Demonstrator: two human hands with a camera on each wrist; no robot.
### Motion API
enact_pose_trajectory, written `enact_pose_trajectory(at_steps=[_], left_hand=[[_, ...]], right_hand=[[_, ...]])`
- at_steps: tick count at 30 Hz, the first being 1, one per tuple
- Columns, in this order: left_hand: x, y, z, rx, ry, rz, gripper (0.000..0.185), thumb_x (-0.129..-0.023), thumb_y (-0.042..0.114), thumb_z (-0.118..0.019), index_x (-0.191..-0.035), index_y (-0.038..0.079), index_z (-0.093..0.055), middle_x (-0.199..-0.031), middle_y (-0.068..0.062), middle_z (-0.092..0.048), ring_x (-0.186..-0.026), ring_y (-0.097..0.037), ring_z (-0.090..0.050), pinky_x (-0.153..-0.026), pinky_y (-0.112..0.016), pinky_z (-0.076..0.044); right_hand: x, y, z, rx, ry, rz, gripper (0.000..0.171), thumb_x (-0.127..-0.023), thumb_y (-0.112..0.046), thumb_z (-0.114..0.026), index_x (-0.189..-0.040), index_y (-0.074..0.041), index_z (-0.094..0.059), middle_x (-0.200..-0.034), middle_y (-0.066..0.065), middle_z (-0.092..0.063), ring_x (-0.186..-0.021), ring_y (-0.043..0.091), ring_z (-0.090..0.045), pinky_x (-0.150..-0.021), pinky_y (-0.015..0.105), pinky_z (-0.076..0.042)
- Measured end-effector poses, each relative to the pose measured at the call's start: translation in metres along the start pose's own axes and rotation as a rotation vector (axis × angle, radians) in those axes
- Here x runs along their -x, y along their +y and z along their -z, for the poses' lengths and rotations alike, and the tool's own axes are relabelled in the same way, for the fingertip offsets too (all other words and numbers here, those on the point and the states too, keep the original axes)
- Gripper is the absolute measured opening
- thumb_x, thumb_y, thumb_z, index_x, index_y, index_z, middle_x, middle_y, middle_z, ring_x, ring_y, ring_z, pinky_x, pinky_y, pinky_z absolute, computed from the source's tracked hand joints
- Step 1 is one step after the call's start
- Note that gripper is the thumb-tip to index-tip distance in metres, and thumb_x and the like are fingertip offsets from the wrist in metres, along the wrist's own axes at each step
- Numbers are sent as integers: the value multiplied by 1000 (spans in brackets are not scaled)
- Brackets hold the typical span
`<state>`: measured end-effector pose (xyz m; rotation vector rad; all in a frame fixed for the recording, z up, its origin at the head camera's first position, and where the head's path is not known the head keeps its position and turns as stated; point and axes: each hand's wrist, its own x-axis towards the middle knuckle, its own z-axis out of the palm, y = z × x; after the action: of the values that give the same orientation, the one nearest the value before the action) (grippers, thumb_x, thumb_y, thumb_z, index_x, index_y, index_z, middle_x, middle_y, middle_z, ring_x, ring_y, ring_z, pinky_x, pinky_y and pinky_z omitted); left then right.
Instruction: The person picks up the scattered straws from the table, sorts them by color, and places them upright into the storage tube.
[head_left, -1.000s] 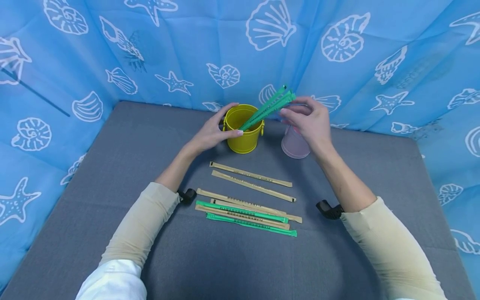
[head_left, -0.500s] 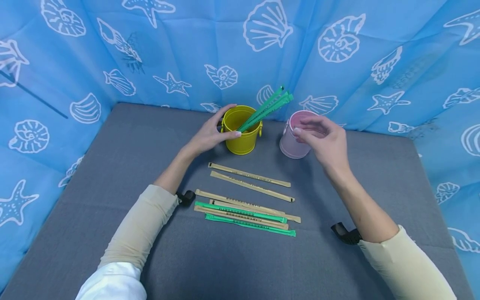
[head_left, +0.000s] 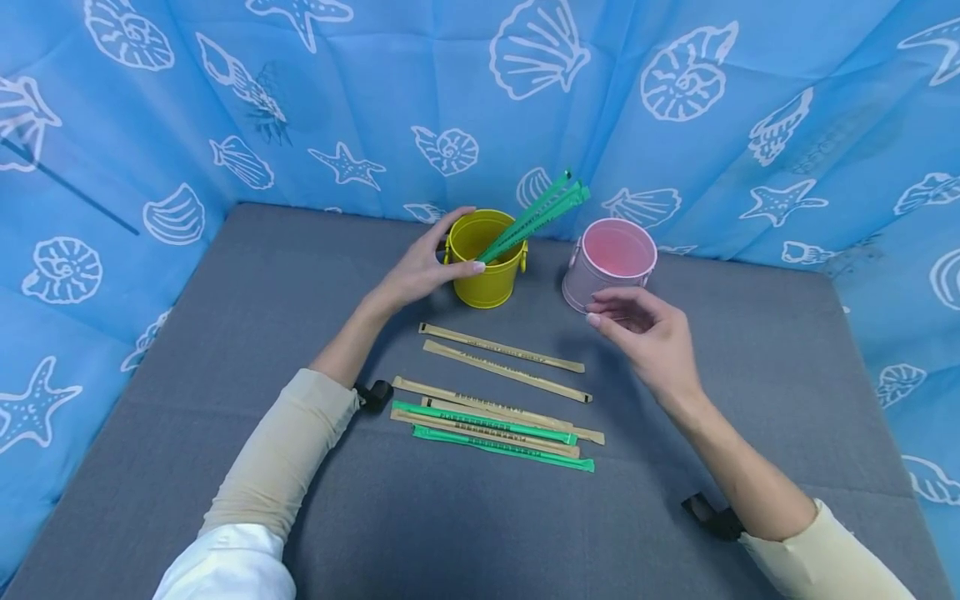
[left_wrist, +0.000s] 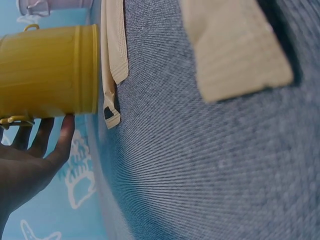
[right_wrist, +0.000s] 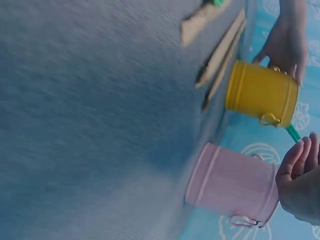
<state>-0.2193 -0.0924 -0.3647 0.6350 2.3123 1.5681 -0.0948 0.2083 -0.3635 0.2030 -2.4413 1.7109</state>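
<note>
A: Where's your left hand (head_left: 420,271)?
B: On the left side of the bucket (head_left: 486,260); sticks (head_left: 534,217) stand in it, leaning right.
A: And to the right?
B: 2nd bucket (head_left: 607,265) sits beside it, apart. Your right hand (head_left: 648,337) hovers just in front of that one.
A: Nearer you?
B: Wrapped sticks (head_left: 501,348) lie on the table (head_left: 225,333) in front of both buckets, more (head_left: 495,429) bunched behind your wrists.

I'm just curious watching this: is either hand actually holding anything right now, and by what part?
The left hand holds the yellow bucket by its side, thumb near the rim. The right hand holds nothing; it hovers in front of the pink bucket.
</note>
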Motion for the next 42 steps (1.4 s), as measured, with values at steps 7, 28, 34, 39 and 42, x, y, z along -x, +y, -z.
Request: enact_pose_trajectory(at_steps=[7, 28, 34, 39, 42], left_hand=[[1, 8, 1, -12, -2, 14, 79, -93, 23, -70, -158, 16, -26, -160, -11, -27, -141, -34, -31, -110, -60, -28], [2, 5, 0, 8, 1, 18, 79, -93, 22, -70, -158, 17, -26, -156, -13, -34, -135, -33, -38, -107, -54, -34], [2, 5, 0, 6, 3, 27, 79, -92, 22, -70, -158, 19, -26, -155, -13, -35, -134, -33, -39, -106, -54, -35], [3, 5, -1, 4, 2, 24, 79, -93, 24, -70, -158, 20, -27, -155, -12, -35, -134, -32, -39, -106, -54, -35], [3, 5, -1, 4, 3, 23, 79, -93, 25, -70, -158, 20, -26, -155, -12, -35, -134, -32, -39, -106, -54, -35]], right_hand=[[20, 13, -2, 29, -58, 14, 27, -91, -5, -72, -118, -1, -68, -106, 10, -71, -94, 14, -66, -82, 19, -52], [66, 39, -27, 26, -252, -32, 23, -86, -5, -77, -108, -8, -72, -95, 2, -71, -79, 15, -63, -68, 23, -51], [73, 31, -36, 74, -296, -40, 19, -84, 2, -77, -102, -3, -74, -86, 4, -71, -73, 15, -62, -63, 24, -50], [78, 34, -42, 94, -316, -20, 19, -81, 6, -77, -96, -4, -75, -83, 5, -73, -69, 12, -62, -59, 23, -50], [81, 43, -45, 104, -332, -2, 20, -81, 3, -79, -95, -11, -76, -85, -3, -73, -71, 10, -64, -62, 22, -52]])
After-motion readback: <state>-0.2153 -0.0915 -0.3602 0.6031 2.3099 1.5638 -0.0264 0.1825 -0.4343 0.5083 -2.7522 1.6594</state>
